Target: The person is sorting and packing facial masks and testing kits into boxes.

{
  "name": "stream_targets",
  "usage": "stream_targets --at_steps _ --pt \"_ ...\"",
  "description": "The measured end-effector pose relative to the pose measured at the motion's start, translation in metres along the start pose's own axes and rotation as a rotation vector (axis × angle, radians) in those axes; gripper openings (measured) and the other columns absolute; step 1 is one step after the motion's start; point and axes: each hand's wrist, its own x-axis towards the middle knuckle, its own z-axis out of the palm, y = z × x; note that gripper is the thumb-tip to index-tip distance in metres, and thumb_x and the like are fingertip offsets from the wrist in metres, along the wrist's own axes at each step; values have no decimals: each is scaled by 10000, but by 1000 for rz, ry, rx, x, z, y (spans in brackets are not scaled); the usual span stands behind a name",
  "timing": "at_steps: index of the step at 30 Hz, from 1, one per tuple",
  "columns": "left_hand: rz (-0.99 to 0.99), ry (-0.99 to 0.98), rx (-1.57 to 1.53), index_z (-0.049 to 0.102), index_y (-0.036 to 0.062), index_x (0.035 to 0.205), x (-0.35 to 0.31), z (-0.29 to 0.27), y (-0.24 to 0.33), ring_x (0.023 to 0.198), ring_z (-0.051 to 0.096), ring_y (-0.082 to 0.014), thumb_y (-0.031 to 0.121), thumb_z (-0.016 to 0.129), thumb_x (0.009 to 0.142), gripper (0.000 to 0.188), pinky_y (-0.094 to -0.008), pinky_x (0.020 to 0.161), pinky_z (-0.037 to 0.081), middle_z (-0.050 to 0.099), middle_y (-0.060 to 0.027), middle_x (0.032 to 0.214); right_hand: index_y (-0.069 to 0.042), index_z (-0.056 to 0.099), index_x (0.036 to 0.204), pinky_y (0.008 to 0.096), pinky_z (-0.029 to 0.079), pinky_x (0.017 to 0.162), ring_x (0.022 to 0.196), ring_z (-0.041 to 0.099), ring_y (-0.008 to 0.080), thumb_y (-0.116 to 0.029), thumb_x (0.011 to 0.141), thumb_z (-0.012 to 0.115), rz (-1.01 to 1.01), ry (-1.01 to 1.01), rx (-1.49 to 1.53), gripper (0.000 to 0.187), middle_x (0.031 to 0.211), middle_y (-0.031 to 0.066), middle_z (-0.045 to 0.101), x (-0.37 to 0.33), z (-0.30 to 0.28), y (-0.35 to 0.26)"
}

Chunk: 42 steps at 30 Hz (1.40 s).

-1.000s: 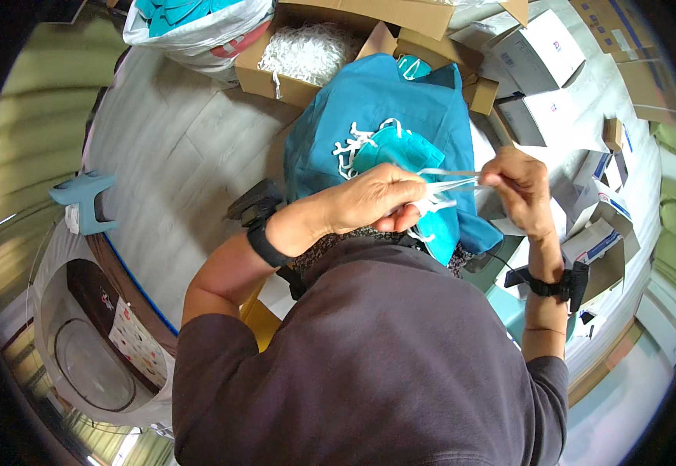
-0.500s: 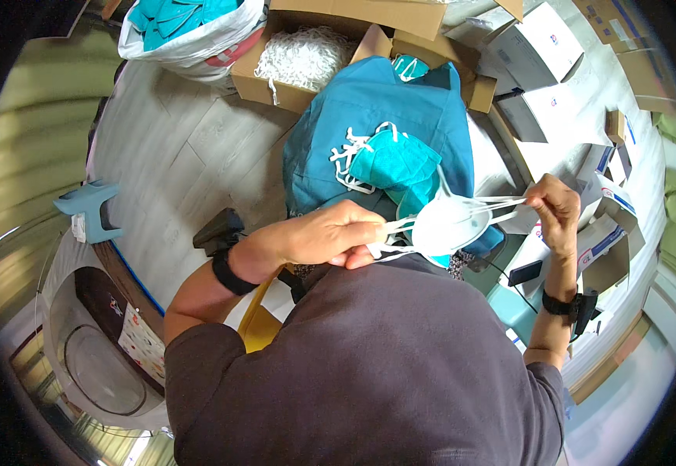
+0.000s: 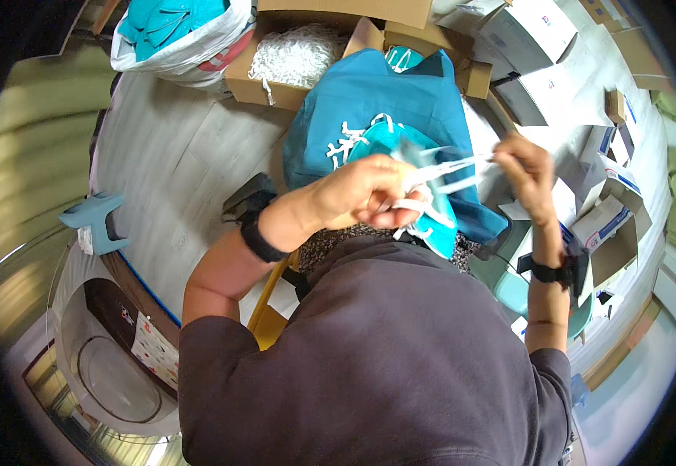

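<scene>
Stretching white straps (image 3: pixel 448 167) between them, left hand (image 3: pixel 361 194) and right hand (image 3: pixel 526 169) pinch tight, seemingly over the teal mask (image 3: pixel 400 151).

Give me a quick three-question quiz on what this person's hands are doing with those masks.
1. True or false: the left hand grips a teal mask.
2. What does the right hand pull? A) a white strap B) a box lid C) a bag
3. The cardboard box beyond the blue cloth holds a heap of white ____.

Key: 1 true; 2 A; 3 straps.
</scene>
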Motion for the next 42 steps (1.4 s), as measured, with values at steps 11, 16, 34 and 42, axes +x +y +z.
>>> stream_targets --at_steps 11,16,34,42 --pt "56 -40 -245 528 -96 1232 40 -3 15 985 678 -285 297 424 988 474 -345 814 572 649 -204 1129 -9 618 1193 318 408 1010 1095 573 155 -372 1001 519 157 -87 862 422 1102 82 678 29 70 -8" --pt "67 -13 -249 538 -95 1248 40 -21 23 1026 670 -271 280 441 987 467 -363 911 543 647 -201 1163 -24 675 950 246 434 663 674 542 85 -461 982 536 246 -183 799 460 775 -4 626 23 62 7" --pt "14 198 -257 640 -49 1125 91 -100 21 958 671 -209 226 515 962 343 -338 875 542 684 -146 1094 -34 566 813 246 398 617 639 518 98 -238 898 627 199 -72 939 229 727 67 612 28 63 5" --pt "-98 391 -36 658 -42 1018 108 -152 49 863 685 -226 194 551 941 270 -340 773 570 684 -153 959 6 573 791 231 280 500 545 397 67 -216 791 656 432 -93 1018 237 696 33 552 9 70 16"
